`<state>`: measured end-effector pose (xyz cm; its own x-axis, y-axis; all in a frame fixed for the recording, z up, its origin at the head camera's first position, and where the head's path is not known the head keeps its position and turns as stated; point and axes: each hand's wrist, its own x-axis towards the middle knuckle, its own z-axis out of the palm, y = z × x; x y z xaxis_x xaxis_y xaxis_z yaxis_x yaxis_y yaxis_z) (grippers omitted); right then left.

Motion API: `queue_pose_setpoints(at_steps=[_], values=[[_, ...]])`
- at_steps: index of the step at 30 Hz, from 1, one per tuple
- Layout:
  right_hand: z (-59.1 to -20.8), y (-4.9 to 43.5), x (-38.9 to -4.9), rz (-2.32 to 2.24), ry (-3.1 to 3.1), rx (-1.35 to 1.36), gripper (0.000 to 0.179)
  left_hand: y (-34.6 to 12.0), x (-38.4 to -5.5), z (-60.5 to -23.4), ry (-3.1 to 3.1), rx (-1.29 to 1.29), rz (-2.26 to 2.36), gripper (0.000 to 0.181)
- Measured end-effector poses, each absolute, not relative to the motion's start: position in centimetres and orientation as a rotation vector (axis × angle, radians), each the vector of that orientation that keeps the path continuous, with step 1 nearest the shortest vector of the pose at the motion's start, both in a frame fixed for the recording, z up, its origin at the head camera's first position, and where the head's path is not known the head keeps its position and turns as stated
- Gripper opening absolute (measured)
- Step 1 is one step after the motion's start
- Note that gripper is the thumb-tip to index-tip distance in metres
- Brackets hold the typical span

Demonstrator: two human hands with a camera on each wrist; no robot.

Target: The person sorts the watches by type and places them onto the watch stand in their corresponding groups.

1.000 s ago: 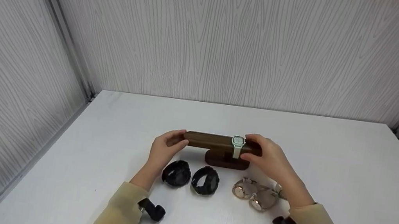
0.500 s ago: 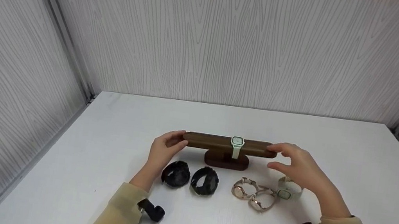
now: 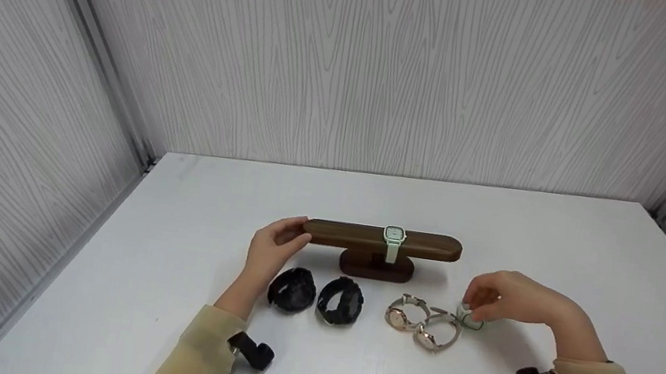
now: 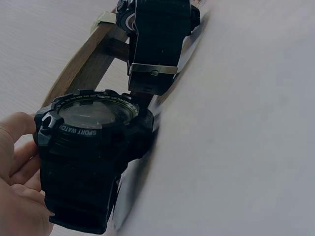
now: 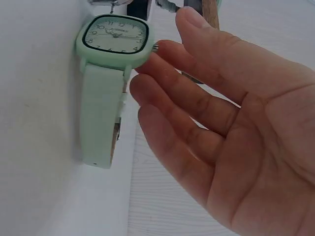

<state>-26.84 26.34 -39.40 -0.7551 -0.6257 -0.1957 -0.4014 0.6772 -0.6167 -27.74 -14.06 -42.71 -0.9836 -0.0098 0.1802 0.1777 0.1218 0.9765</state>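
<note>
A dark wooden watch stand (image 3: 345,235) with a bar on an oval base stands mid-table. My left hand (image 3: 270,255) holds the bar's left end between thumb and fingers. Around the bar, right of its middle, sits a mint-green watch (image 3: 394,236). My right hand (image 3: 517,298) has come down at a second mint-green watch (image 5: 115,42) on the table. In the right wrist view the fingertips lie right beside its case and crown, with the thumb apart from them. From the head view those fingers partly cover this watch.
Two black sport watches (image 4: 83,172) lie in front of the stand's left half. Two rose-gold watches (image 3: 398,319) with pale straps lie close together, left of the right hand. Grey wood-patterned panels (image 3: 351,64) rise behind the white table (image 3: 226,197).
My right hand let go of the stand's right end, moved right, then lowered toward the mint-green watch on the table. The left hand keeps its hold on the stand.
</note>
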Motion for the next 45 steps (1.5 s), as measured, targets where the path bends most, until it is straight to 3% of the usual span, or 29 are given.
queue_pose_setpoints(at_steps=[12,27,45], values=[[-40.8,25.7,-26.9,-0.609,2.542,-0.78,0.021,-14.2,-28.4,-43.7,-2.242,-0.171,-1.978,0.043],[-40.2,26.1,-27.3,-0.705,2.691,-0.782,0.003,-14.4,-29.4,-45.1,-2.224,-0.133,-1.968,0.043],[-39.9,26.8,-27.8,-1.247,2.986,-0.263,0.039,-14.3,-29.5,-45.2,-2.21,-0.146,-1.948,0.042]])
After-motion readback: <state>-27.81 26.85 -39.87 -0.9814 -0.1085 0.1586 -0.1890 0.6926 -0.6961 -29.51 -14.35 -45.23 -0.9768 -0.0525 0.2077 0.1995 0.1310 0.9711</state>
